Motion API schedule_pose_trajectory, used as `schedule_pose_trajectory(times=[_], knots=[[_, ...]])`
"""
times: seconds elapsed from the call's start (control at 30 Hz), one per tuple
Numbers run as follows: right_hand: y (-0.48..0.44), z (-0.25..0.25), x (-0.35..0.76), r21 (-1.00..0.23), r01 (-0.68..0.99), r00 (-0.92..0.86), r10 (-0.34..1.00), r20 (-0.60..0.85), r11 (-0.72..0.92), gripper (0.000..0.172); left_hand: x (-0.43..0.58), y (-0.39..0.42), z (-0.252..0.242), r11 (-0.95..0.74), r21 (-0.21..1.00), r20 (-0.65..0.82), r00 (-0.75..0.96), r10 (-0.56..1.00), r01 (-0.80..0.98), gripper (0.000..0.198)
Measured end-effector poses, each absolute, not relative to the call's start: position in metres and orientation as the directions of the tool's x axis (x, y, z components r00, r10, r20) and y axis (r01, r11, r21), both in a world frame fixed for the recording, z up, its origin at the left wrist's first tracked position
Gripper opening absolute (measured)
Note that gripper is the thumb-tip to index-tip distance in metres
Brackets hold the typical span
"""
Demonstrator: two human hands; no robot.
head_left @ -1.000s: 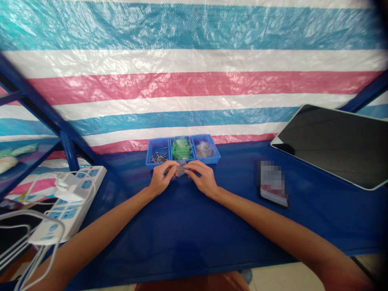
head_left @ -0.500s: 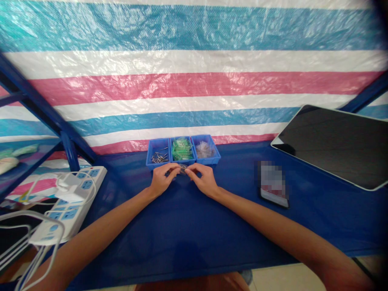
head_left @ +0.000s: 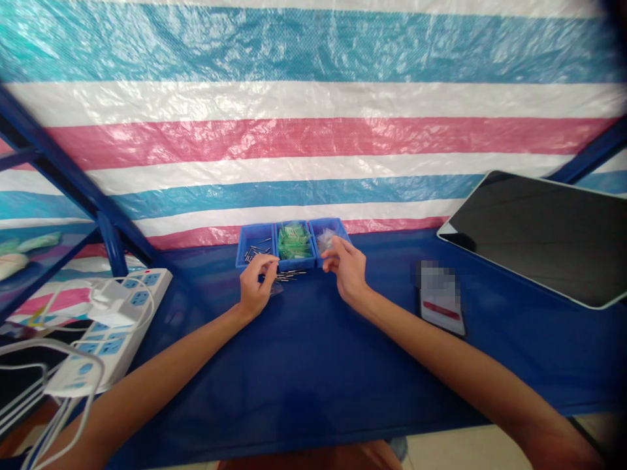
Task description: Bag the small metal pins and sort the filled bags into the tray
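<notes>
My left hand (head_left: 257, 286) is closed in a pinch in front of the left blue bin (head_left: 249, 237), and what its fingertips hold, if anything, is too small to make out. Beside those fingertips several thin metal pins (head_left: 292, 275) lie on the table, and a clear plastic bag (head_left: 277, 288) lies just below them. Over the front of the right bin (head_left: 317, 224) is my right hand (head_left: 349, 266), its fingers bent and apart with nothing visible in them. Clear plastic pieces (head_left: 324, 240) fill that bin. Green packets (head_left: 294, 240) are in the middle bin.
A phone (head_left: 443, 307) lies right of my hands on the blue table (head_left: 313, 365). Behind it a dark-screened tablet-like panel (head_left: 543, 238) leans back. On the left are a white power strip (head_left: 132, 339) and loose cables (head_left: 100, 365). Striped sheeting (head_left: 313, 137) hangs behind.
My hands were together at the centre with a small dark thing between their fingertips. Now they are apart: the right has moved to the right bin, and pins show on the table.
</notes>
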State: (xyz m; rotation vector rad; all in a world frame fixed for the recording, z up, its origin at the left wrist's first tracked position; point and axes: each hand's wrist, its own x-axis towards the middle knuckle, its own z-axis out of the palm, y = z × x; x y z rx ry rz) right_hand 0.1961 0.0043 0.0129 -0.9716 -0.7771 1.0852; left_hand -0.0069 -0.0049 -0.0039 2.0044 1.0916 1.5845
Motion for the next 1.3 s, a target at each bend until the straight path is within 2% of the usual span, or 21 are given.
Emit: schedule_pose_trajectory(times=[0.07,0.13,0.17,0.23,0.33,0.43,0.57,0.73,0.97,1.13,1.3], knots=[[0.000,0.011,0.195,-0.942,-0.256,0.299,0.944,0.137,0.217,0.055,-0.007,-0.005,-0.004,-0.626,0.704,0.650,0.052,0.758,0.336,0.018],[-0.005,0.007,0.193,-0.952,-0.011,0.218,0.930,0.296,0.306,0.047,-0.007,-0.005,-0.004,-0.620,0.715,0.644,0.041,0.764,0.323,0.018],[-0.007,0.004,0.192,-0.920,0.156,0.136,0.915,0.380,0.359,0.038,-0.007,-0.004,-0.004,-0.620,0.718,0.643,0.038,0.765,0.317,0.018],[-0.009,-0.003,0.190,-0.761,0.468,-0.074,0.878,0.474,0.450,0.025,-0.007,-0.004,-0.004,-0.622,0.719,0.646,0.033,0.763,0.311,0.017],[-0.008,-0.011,0.188,-0.502,0.736,-0.260,0.874,0.411,0.455,0.017,-0.006,-0.004,-0.005,-0.625,0.716,0.650,0.031,0.759,0.310,0.017],[-0.008,-0.013,0.187,-0.342,0.860,-0.276,0.908,0.315,0.379,0.016,-0.006,-0.003,-0.005,-0.636,0.712,0.657,0.036,0.753,0.298,0.016],[-0.010,-0.010,0.188,-0.249,0.912,-0.271,0.934,0.231,0.327,0.018,-0.006,-0.003,-0.004,-0.656,0.698,0.672,0.054,0.739,0.287,0.013],[-0.014,-0.005,0.186,-0.248,0.919,-0.270,0.947,0.172,0.307,0.017,-0.006,-0.004,-0.003,-0.665,0.685,0.678,0.074,0.732,0.299,0.013],[-0.021,-0.001,0.182,-0.364,0.866,-0.248,0.927,0.282,0.343,0.015,-0.004,-0.007,0.005,-0.663,0.614,0.681,0.135,0.719,0.428,0.017],[-0.025,-0.005,0.180,-0.480,0.771,-0.235,0.888,0.395,0.418,0.018,-0.001,-0.006,0.004,-0.691,0.545,0.667,0.254,0.700,0.474,0.015],[-0.022,-0.010,0.180,-0.592,0.670,-0.183,0.873,0.452,0.447,0.018,-0.002,-0.002,0.002,-0.665,0.530,0.621,0.292,0.727,0.526,0.018]])
